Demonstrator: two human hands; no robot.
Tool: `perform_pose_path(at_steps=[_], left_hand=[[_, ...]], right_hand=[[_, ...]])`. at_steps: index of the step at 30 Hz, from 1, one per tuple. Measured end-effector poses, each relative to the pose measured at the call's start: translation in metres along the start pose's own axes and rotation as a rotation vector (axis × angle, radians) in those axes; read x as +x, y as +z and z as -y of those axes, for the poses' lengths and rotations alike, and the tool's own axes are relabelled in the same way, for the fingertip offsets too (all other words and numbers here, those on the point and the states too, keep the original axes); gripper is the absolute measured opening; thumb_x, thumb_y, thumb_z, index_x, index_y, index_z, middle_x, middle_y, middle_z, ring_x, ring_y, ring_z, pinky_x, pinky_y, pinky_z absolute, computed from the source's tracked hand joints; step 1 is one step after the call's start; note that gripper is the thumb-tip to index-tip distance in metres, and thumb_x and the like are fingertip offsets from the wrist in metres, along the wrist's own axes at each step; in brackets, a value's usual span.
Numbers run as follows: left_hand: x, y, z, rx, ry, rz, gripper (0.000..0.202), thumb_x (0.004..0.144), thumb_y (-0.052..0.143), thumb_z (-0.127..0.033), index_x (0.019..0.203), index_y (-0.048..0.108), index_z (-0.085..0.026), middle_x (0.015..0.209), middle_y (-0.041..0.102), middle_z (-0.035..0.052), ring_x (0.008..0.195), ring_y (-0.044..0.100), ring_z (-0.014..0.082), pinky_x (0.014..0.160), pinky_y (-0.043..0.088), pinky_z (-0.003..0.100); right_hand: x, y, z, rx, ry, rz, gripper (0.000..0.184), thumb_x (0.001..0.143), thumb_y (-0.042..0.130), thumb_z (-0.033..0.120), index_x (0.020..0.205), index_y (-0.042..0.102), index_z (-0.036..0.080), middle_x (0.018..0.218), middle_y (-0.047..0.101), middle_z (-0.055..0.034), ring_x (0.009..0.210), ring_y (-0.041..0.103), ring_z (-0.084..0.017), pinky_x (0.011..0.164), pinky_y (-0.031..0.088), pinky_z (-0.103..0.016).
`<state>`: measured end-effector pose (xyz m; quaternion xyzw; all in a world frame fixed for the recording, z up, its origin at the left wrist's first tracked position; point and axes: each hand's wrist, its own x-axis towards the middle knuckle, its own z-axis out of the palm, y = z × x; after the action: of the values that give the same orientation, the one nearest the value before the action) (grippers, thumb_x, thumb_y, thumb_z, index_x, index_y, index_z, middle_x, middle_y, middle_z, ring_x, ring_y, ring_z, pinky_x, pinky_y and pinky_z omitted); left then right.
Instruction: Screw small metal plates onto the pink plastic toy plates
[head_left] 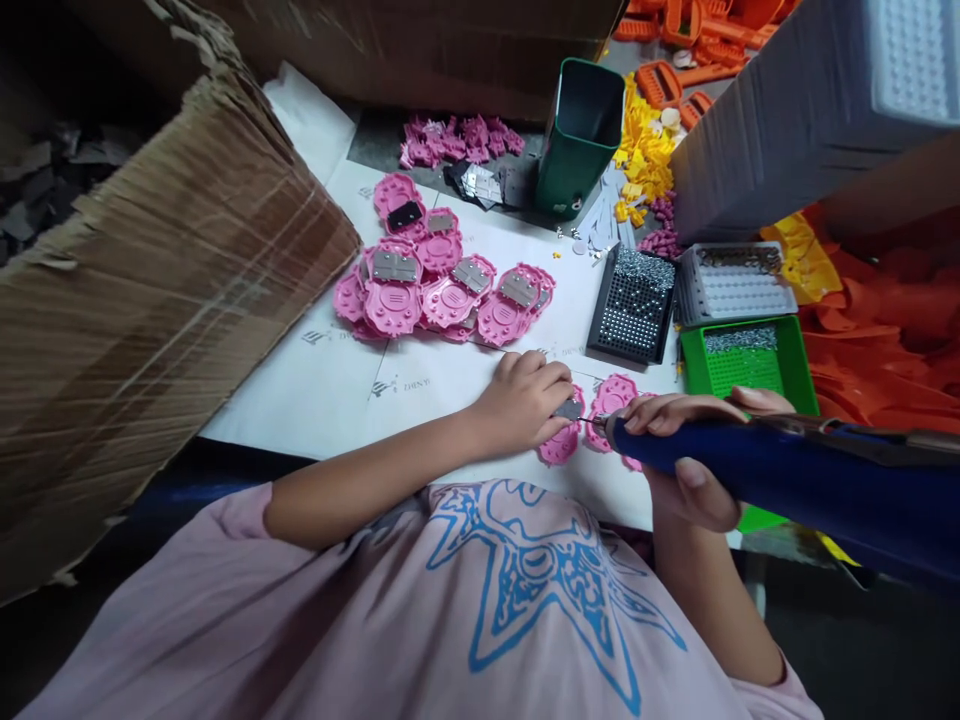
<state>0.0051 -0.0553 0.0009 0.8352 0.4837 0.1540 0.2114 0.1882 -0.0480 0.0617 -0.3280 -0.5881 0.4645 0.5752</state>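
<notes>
My right hand is wrapped round a blue electric screwdriver, held almost level with its bit pointing left. The bit reaches a grey metal plate on a pink plastic part. Curled fingers of my left hand press on that same part from the left and hide some of it. Just right of it lies another pink part, with a further one partly hidden beneath the screwdriver. Beyond my left hand, several pink parts with metal plates lie in a pile.
A black screw tray, a white tray and a green tray stand at the right. Behind are a green bin, small pink pieces and yellow pieces. A cardboard box borders the left; orange parts lie far right.
</notes>
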Motion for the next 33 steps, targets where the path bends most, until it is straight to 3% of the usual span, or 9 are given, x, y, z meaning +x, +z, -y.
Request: perform_pose_path(at_steps=[7,12,19,22,24,27,29,31,33], left_hand=[[-0.002,-0.007,0.003,0.034,0.046,0.044,0.031,0.088,0.068,-0.041,0.107,0.065,-0.016,0.121,0.063,0.009,0.107,0.048,0.0269,0.089,0.031,0.041],[-0.029,-0.03,0.012,0.108,0.088,0.049,0.019,0.091,0.063,-0.024,0.108,0.066,-0.018,0.118,0.066,0.0086,0.108,0.05,0.0274,0.089,0.034,0.042],[-0.069,-0.051,0.024,0.295,-0.096,-0.098,0.028,0.085,0.057,-0.009,0.106,0.068,-0.024,0.129,0.064,0.0081,0.117,0.048,0.0357,0.088,0.037,0.052],[-0.061,-0.049,0.005,0.231,-0.157,-0.197,0.028,0.084,0.054,-0.007,0.103,0.068,-0.022,0.125,0.065,0.0082,0.115,0.049,0.0348,0.087,0.038,0.053],[-0.046,-0.041,-0.016,0.149,-0.114,-0.208,0.028,0.086,0.053,-0.009,0.105,0.067,-0.022,0.123,0.065,0.0073,0.115,0.049,0.0321,0.09,0.039,0.052],[-0.016,-0.019,-0.045,0.032,0.058,-0.087,0.025,0.09,0.059,-0.025,0.115,0.064,-0.021,0.128,0.063,0.0082,0.118,0.049,0.0313,0.093,0.039,0.05],[0.002,-0.003,-0.056,0.04,0.135,0.028,0.036,0.089,0.064,-0.034,0.122,0.061,-0.02,0.134,0.06,0.0105,0.124,0.046,0.0337,0.095,0.038,0.051],[0.014,0.007,-0.058,0.068,0.158,0.109,0.04,0.088,0.067,-0.035,0.123,0.059,-0.018,0.131,0.06,0.0123,0.125,0.045,0.0352,0.094,0.038,0.051],[0.018,0.011,-0.053,0.097,0.151,0.13,0.032,0.089,0.065,-0.032,0.117,0.06,-0.017,0.122,0.064,0.0115,0.119,0.049,0.0334,0.09,0.039,0.048]], right_hand=[[0.005,-0.005,-0.002,0.159,0.04,-0.123,0.049,0.069,0.07,0.03,0.114,0.053,0.032,0.069,0.063,0.0052,0.058,0.062,-0.018,0.062,0.055,-0.039],[0.011,-0.024,0.014,0.154,0.01,-0.248,0.042,0.066,0.069,0.033,0.105,0.057,0.027,0.068,0.061,0.0036,0.057,0.06,-0.018,0.062,0.053,-0.041],[0.021,-0.047,0.021,0.091,-0.03,-0.402,0.038,0.066,0.063,0.026,0.104,0.057,0.029,0.065,0.061,0.005,0.054,0.059,-0.016,0.062,0.052,-0.036],[0.027,-0.05,0.019,0.086,-0.039,-0.431,0.039,0.066,0.061,0.023,0.105,0.056,0.029,0.066,0.062,0.0054,0.055,0.06,-0.015,0.062,0.053,-0.034],[0.034,-0.05,0.019,0.075,-0.044,-0.449,0.039,0.065,0.06,0.022,0.103,0.056,0.027,0.065,0.061,0.0056,0.055,0.06,-0.015,0.062,0.053,-0.034],[0.044,-0.048,0.02,0.07,-0.034,-0.463,0.039,0.066,0.062,0.022,0.105,0.056,0.027,0.065,0.061,0.0056,0.055,0.06,-0.015,0.063,0.052,-0.035],[0.047,-0.047,0.02,0.067,-0.018,-0.471,0.041,0.066,0.063,0.023,0.107,0.056,0.026,0.065,0.06,0.0055,0.056,0.059,-0.015,0.064,0.051,-0.036],[0.047,-0.047,0.02,0.063,0.008,-0.474,0.043,0.067,0.064,0.023,0.109,0.056,0.025,0.066,0.06,0.005,0.057,0.059,-0.015,0.065,0.051,-0.037],[0.043,-0.048,0.019,0.071,0.017,-0.469,0.046,0.067,0.063,0.022,0.112,0.056,0.025,0.067,0.06,0.0047,0.057,0.059,-0.016,0.065,0.051,-0.036]])
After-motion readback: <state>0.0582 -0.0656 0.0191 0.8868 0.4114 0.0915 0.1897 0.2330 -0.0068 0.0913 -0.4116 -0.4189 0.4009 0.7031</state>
